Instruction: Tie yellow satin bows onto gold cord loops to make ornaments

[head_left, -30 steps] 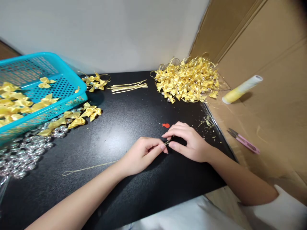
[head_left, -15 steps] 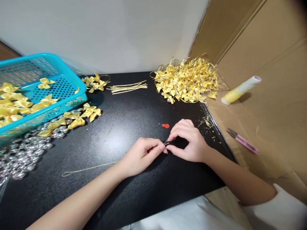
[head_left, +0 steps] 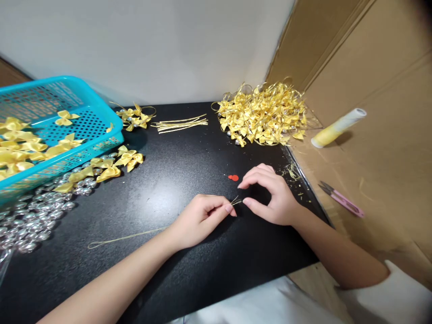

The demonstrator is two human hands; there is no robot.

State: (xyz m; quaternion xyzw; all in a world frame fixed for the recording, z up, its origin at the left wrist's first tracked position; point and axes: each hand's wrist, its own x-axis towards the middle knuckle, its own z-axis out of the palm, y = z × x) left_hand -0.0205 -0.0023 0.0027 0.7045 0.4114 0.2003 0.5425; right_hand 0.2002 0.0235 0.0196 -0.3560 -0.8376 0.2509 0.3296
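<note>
Between its thumb and forefinger my left hand (head_left: pixel 204 219) pinches a thin gold cord (head_left: pixel 128 236). Short ends of the cord stick out past the fingertips to the right. Its looped tail lies on the black table (head_left: pixel 189 274), running left from behind my wrist; the stretch inside the palm is hidden. My right hand (head_left: pixel 265 195) is just right of the cord ends, thumb and forefinger apart, with nothing between them. A small red piece (head_left: pixel 233 177) lies beyond the gap between my hands.
At the left stands a blue basket (head_left: pixel 111 137) of yellow bows, with silver beads (head_left: pixel 37 220) in front. Gold strips (head_left: pixel 182 123) lie at the back, beside a heap of bow ornaments (head_left: pixel 263 114). Pink snips (head_left: pixel 342 200) and a yellow-white tube (head_left: pixel 337 128) are on cardboard at right.
My right hand has let go of the cord ends and drawn slightly right, its thumb and forefinger spreading. The left hand keeps its pinch in the same place.
</note>
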